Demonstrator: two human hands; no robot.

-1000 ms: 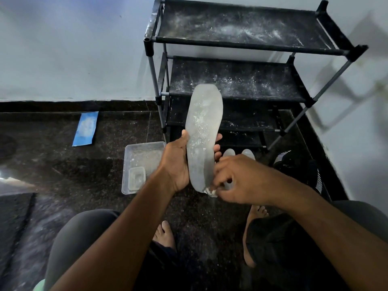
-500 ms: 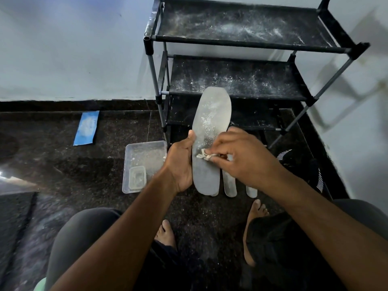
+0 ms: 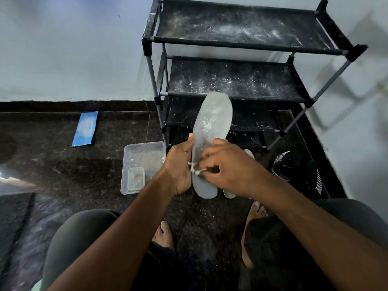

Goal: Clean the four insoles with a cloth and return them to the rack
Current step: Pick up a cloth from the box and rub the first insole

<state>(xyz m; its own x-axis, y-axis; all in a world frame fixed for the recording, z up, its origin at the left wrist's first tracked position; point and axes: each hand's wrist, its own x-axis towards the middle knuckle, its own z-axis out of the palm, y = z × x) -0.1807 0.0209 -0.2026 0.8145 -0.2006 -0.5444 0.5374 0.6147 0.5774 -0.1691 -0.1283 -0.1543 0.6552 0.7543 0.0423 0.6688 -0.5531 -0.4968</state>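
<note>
My left hand [image 3: 179, 166] grips a grey insole [image 3: 212, 122] by its left edge and holds it upright in front of the black shoe rack [image 3: 231, 80]. White powder smears the insole's upper half. My right hand [image 3: 228, 166] pinches a small white cloth [image 3: 194, 168] against the insole's lower middle. Behind my right hand, other grey insoles [image 3: 228, 194] lie on the floor, mostly hidden.
A clear plastic tray [image 3: 142, 158] with a small tub inside sits on the dark floor left of the rack. A blue sheet [image 3: 85, 129] lies near the wall. Black shoes [image 3: 294, 166] rest by the rack's right leg. My bare feet are below.
My right hand first wiped up the insole from its lower end, then came back down to the lower middle with the cloth. The insole's top tilted rightward.
</note>
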